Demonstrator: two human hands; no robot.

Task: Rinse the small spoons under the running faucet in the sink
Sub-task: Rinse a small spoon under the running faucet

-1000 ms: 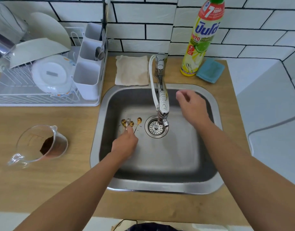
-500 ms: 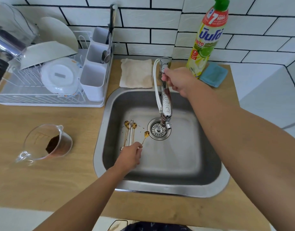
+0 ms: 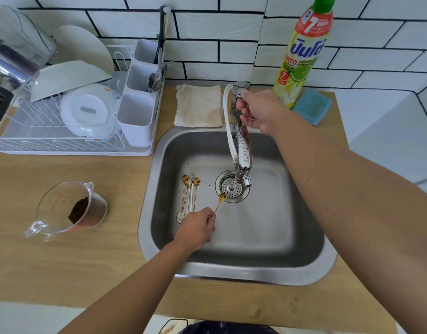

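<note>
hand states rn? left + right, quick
Left hand: closed, pinching the handle of a small gold spoon held by the drain.
Right hand: closed, gripping the faucet handle.

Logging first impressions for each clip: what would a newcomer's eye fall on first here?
The two arms reaching into the steel sink: the right hand grips the faucet handle at the back, while the left hand pinches a small gold spoon with its bowl beside the drain. More spoons lie together on the sink floor to the left. The bright dish soap bottle stands behind, against the tiles.
</note>
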